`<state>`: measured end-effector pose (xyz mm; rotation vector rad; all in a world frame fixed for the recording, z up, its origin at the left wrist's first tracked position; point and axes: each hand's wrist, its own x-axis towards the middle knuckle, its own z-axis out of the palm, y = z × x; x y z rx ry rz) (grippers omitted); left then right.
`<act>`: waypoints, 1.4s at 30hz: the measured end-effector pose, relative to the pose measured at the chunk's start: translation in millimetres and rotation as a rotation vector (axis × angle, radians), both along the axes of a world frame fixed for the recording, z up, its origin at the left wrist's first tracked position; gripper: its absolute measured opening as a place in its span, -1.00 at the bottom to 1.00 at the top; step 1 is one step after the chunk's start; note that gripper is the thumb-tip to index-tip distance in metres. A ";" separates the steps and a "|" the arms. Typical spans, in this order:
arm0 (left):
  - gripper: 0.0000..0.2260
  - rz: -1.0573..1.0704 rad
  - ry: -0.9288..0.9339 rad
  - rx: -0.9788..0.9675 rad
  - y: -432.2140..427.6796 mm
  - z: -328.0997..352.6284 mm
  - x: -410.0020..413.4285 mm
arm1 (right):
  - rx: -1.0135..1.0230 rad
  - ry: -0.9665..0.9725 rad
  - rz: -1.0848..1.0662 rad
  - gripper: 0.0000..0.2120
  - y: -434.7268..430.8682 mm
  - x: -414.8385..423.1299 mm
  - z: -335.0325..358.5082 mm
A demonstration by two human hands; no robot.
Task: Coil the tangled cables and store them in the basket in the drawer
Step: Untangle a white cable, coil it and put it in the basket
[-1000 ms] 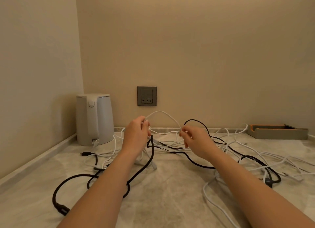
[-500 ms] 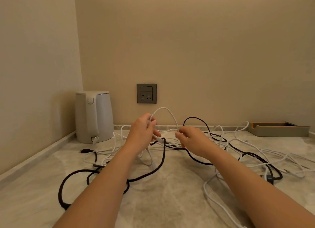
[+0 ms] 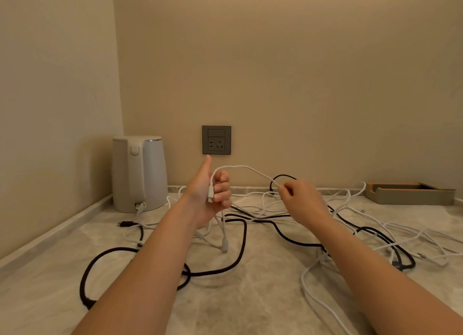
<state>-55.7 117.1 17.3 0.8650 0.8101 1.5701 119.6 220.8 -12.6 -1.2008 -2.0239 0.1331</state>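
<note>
A tangle of white and black cables lies across the marble counter [image 3: 250, 297]. My left hand [image 3: 210, 194] is raised with its palm turned toward me and thumb up; its curled fingers hold the plug end of a white cable [image 3: 243, 168]. That cable arcs to the right into my right hand [image 3: 298, 199], which pinches it between fingertips. A thick black cable [image 3: 240, 249] loops over the counter below both hands. More white cables [image 3: 375, 234] spread to the right. No basket or drawer is in view.
A white electric kettle [image 3: 139, 173] stands in the back left corner. A grey wall socket [image 3: 216, 140] sits on the back wall above the cables. A low grey and orange tray [image 3: 408, 193] lies at the back right. Walls close the left and back sides.
My left hand has turned palm toward me and lifted, with the white plug end now in its fingers. The right hand moved slightly right along the white cable, stretching the arc wider.
</note>
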 end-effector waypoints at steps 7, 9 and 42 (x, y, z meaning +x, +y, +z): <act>-0.64 0.081 -0.201 0.146 0.7 7.1 0.1 | 0.185 -0.444 0.052 -0.76 -35.8 -13.3 15.3; -0.67 0.118 -0.180 0.124 0.8 7.0 -3.4 | 0.149 -0.535 0.216 -0.76 -52.5 -18.3 22.5; -0.54 -0.415 0.133 0.150 1.0 -6.8 36.1 | -0.683 0.522 0.731 -0.69 -49.1 -24.1 8.6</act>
